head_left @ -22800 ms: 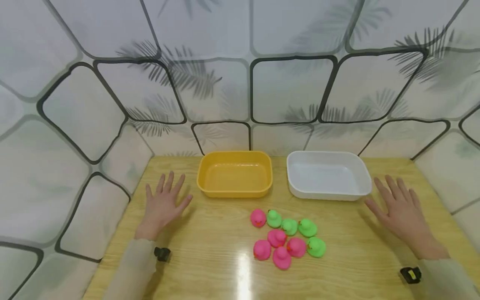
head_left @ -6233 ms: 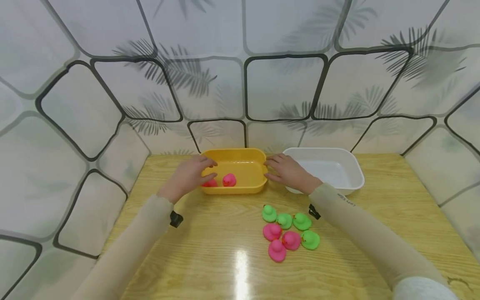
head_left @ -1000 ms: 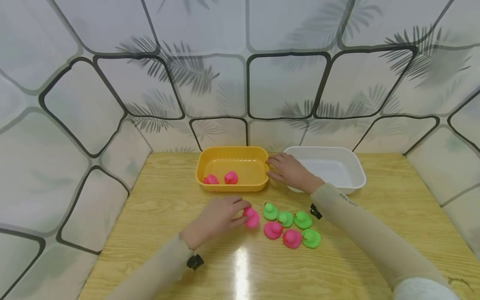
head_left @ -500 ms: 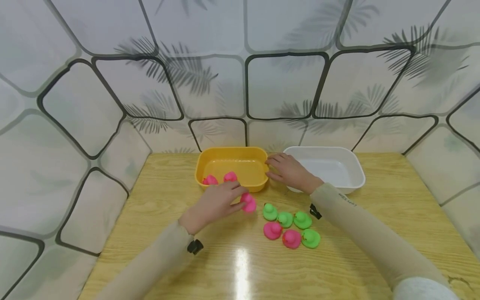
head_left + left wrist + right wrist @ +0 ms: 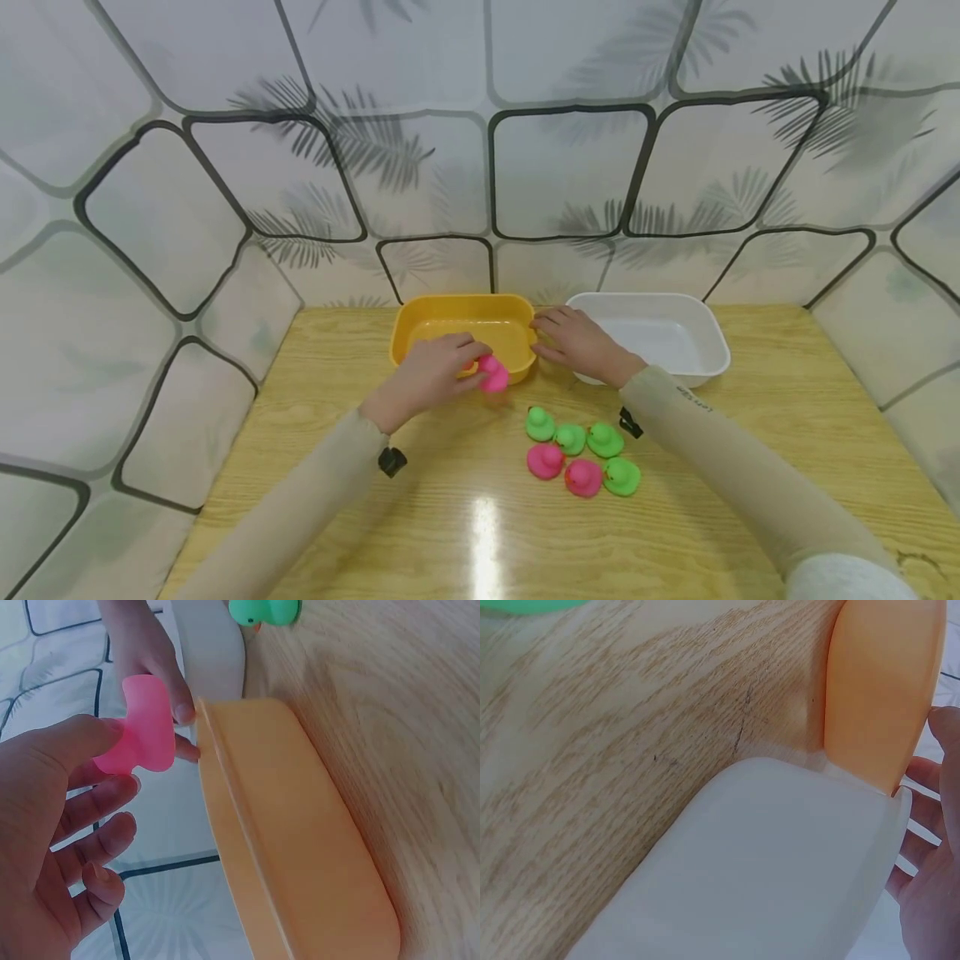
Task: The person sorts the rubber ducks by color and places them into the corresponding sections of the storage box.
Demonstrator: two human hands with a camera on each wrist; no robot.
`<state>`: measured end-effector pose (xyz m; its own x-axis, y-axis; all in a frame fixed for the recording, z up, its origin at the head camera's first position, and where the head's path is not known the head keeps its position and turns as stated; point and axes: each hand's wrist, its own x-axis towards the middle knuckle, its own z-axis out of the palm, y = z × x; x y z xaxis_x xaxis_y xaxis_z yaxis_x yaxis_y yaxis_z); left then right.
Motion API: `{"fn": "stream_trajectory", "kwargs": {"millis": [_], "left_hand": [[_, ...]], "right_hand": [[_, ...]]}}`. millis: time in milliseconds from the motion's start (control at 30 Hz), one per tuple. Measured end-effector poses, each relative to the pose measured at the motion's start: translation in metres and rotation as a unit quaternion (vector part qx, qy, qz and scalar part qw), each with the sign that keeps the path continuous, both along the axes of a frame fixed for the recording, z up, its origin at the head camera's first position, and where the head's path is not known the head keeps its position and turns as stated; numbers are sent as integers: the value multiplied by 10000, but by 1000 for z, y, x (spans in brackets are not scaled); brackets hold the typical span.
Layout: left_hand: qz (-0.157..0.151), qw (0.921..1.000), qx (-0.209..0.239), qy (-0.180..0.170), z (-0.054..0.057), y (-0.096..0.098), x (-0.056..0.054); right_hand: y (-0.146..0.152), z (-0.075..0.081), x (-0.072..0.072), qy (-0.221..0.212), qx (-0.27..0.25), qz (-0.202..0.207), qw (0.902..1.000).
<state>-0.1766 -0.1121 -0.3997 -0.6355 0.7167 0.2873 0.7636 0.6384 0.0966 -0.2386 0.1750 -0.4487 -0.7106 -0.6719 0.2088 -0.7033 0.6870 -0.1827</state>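
My left hand (image 5: 431, 372) pinches a pink rubber duck (image 5: 493, 374) between thumb and fingertips, over the front rim of the yellow tray (image 5: 517, 312). In the left wrist view the pinched duck (image 5: 154, 724) shows above the tray's edge, and the remaining fingers are loosely bent. My right hand (image 5: 581, 343) has its fingertips at the tray's right rim, and its wrist overlaps the white tray (image 5: 705, 342). In the right wrist view the relaxed fingers (image 5: 924, 814) are partly hidden behind the two rims. The left hand covers most of the yellow tray's front left inside.
On the wooden table (image 5: 420, 517), several green ducks (image 5: 604, 439) and two pink ducks (image 5: 583, 477) lie in a cluster in front of the trays. The two trays stand side by side against the patterned back wall (image 5: 570, 179).
My left hand has lifted the pink duck from beside the cluster and carried it away from me to the yellow tray's front rim. The right hand has stayed at the tray's right rim.
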Motion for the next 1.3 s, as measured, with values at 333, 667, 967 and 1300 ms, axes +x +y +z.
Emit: {"fn": "stream_trajectory", "kwargs": {"millis": [333,667,967,1300], "left_hand": [[259,9993,-81,-247,6,-5,-22],[503,9970,-257,-522,13,-7,-43],[692,9956,-202,-605,19,-11,-64],[907,9939,-144,-605,26,-12,-80]], "right_hand": [[-2,-1,0,-70,85,-117,9999],[-1,0,0,27,17,-70,10000],[-2,3,1,23,-4,-59,10000],[-2,3,2,-47,74,-103,9999]]}}
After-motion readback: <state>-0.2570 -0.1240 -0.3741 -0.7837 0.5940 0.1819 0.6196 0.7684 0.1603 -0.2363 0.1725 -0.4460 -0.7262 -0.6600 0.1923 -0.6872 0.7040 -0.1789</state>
